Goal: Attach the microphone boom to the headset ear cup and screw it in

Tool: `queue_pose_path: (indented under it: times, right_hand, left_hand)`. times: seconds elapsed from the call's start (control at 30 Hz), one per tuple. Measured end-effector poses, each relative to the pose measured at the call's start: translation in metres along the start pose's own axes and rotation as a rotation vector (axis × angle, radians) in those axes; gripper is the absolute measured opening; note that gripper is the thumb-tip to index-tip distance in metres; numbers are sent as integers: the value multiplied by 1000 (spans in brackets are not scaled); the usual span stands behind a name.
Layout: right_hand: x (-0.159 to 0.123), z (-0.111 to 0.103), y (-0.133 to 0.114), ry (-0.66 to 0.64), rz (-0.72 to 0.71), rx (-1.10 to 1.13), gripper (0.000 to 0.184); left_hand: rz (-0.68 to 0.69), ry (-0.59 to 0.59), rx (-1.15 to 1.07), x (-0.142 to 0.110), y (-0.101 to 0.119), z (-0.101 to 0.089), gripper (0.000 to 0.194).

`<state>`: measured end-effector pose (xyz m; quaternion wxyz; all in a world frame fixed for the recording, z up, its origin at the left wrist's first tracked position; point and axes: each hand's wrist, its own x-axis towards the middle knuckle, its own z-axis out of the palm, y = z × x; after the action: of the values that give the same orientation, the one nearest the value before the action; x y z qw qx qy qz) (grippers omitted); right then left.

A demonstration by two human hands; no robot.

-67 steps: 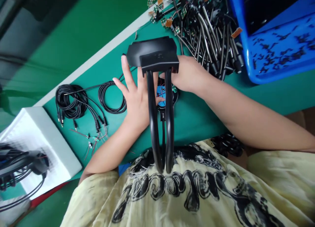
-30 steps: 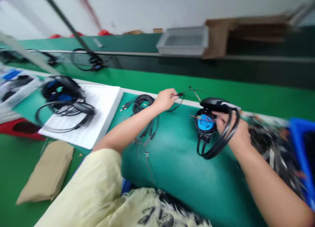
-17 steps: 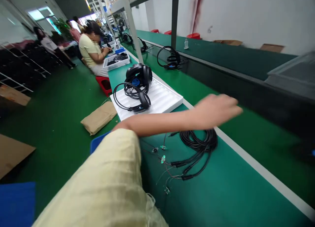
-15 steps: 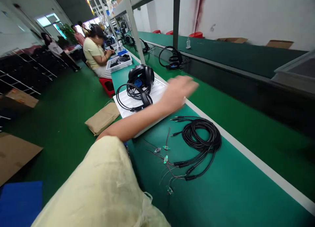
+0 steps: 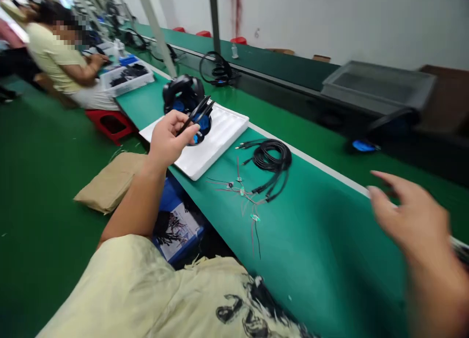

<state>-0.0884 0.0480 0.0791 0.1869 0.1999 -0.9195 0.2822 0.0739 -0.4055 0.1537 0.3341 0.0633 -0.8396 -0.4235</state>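
A co-worker point(image 5: 53, 59) sits on a red plastic stool point(image 5: 110, 125) at upper left; a brown package point(image 5: 110, 182) lies at left; a small bottle point(image 5: 235, 51) stands upper centre, a grey bin point(image 5: 366, 95) upper right.

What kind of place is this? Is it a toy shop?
It looks more like a factory or workshop for electronics. See the long green bench with coiled cables and tiny circuit boards. The left hand holds a black headset, and another person sits farther along.
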Motion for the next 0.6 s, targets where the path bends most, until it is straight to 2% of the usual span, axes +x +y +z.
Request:
queue_pose_path:
  times: [0.07, 0.1, 0.17, 0.2, 0.27, 0.33, 0.37, 0.43, 0.5, 0.6]
  right_hand:
    - [-41, -6, -31, -102, -93, 43, 50]
    - [-62, -9, -47, -117, -117, 72, 59]
    - [-98, -14, -75, -57, -208, 61, 79]
    - [-115, -15, -83, -55, -262, 29, 82]
    - [-146, -15, -89, -88, -295, -2, 71]
    - [-177, -13, -84, -105, -231, 44, 41]
    - [-192, -12, -79, -96, -174, 95, 28]
    - [-215, -10, -69, -72, -61, 234, 17]
    - [-228, -12, -61, -72, 19, 379, 19]
    - [-229, -26, -54, -70, 161, 518, 23]
  left_hand:
    - [25, -192, -136, -15, 51, 33, 25]
    - [-2, -346, -262, -24, 75, 51, 23]
    - [-87, -619, -536, -42, 113, 86, 22]
    - [-150, -722, -666, -52, 127, 103, 22]
    - [-297, -865, -864, -69, 144, 138, 19]
    - [-395, -1006, -967, -84, 147, 175, 20]
    - [-379, -1086, -972, -91, 145, 195, 26]
    - [-138, -1253, -860, -102, 134, 235, 38]
    - [226, -1366, -647, -112, 121, 272, 38]
    - [642, -1443, -370, -122, 105, 311, 31]
